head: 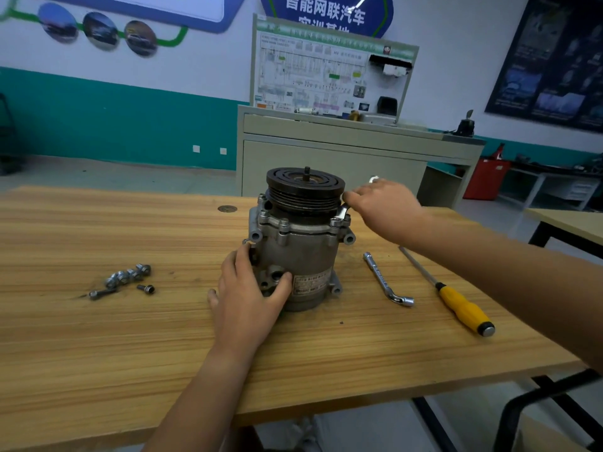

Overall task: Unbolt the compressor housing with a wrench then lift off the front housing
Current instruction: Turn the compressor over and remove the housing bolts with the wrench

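Observation:
A grey metal compressor (303, 252) stands upright in the middle of the wooden table (130, 337), its black grooved pulley (305, 190) on top. Bolts ring the front housing flange (293, 227) just under the pulley. My left hand (249, 293) holds the lower body of the compressor, thumb across its front. My right hand (383, 207) grips a silver wrench (342, 214). The wrench's lower end sits on a bolt at the flange's right side, and its upper end pokes out above my fingers.
Several loose bolts (125, 278) lie on the table to the left. An L-shaped socket wrench (386, 280) and a yellow-handled screwdriver (460, 308) lie to the right. A beige training cabinet (332, 151) stands behind the table; another table corner (567, 223) shows at right.

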Demonstrator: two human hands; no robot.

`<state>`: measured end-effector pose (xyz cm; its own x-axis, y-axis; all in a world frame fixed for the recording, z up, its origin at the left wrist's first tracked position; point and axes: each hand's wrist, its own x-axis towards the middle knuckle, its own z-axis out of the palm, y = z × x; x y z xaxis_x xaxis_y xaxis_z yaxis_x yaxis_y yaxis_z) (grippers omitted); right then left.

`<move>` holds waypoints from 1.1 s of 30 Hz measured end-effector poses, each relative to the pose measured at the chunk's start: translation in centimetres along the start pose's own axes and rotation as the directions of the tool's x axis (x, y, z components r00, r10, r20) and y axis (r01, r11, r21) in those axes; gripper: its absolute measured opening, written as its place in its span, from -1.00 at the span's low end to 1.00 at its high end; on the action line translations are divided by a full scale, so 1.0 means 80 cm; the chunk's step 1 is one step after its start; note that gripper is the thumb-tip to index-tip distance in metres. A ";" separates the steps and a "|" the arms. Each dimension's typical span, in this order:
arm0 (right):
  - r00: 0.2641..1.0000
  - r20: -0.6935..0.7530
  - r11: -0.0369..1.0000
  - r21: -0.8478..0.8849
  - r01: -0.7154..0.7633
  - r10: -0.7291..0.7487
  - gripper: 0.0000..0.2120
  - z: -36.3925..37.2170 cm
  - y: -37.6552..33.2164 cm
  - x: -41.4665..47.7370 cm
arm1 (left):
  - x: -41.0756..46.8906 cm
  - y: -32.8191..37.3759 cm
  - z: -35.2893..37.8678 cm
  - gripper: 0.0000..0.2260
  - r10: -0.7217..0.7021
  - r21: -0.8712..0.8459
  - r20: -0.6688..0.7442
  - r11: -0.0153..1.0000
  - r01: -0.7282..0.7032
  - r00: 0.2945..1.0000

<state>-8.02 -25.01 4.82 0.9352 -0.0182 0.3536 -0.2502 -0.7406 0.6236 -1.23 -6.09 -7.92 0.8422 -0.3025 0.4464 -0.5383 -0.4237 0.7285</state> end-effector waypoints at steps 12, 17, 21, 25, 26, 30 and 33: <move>0.966 0.190 0.928 0.294 -0.227 0.176 -0.76 -0.066 -0.010 -0.091 | 0.002 -0.001 0.002 -0.33 -0.010 0.020 -0.002 1.000 0.010 1.000; 0.933 0.300 0.946 0.190 -0.264 0.200 -0.78 -0.068 -0.020 -0.078 | 0.003 -0.002 0.002 -0.34 0.000 0.020 0.002 1.000 0.000 1.000; 0.938 0.312 0.988 -0.020 -0.154 0.152 -0.65 -0.084 -0.037 -0.071 | 0.002 -0.002 0.003 -0.34 0.003 0.010 -0.003 1.000 -0.003 1.000; 0.946 0.304 0.984 -0.168 -0.062 0.112 -0.57 -0.084 -0.051 -0.074 | 0.001 -0.002 0.002 -0.34 0.001 -0.012 0.003 1.000 -0.001 1.000; 0.949 0.299 0.986 -0.158 -0.059 0.104 -0.61 -0.079 -0.046 -0.074 | 0.002 -0.002 0.001 -0.33 0.000 -0.013 0.005 1.000 0.000 1.000; 0.963 0.267 0.999 -0.042 -0.020 0.031 -0.69 -0.067 0.001 -0.062 | 0.002 -0.002 0.001 -0.33 -0.005 -0.020 0.011 1.000 0.005 1.000; 0.965 0.254 0.995 -0.058 0.080 -0.063 -0.78 -0.051 0.028 -0.037 | 0.002 -0.003 0.000 -0.31 0.008 -0.040 0.009 0.999 -0.008 1.000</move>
<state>-12.40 -23.91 8.00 0.9819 -0.1418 0.1253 -0.1890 -0.6992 0.6895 -0.99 -6.06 -7.99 0.8373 -0.3139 0.4477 -0.5434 -0.3870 0.7449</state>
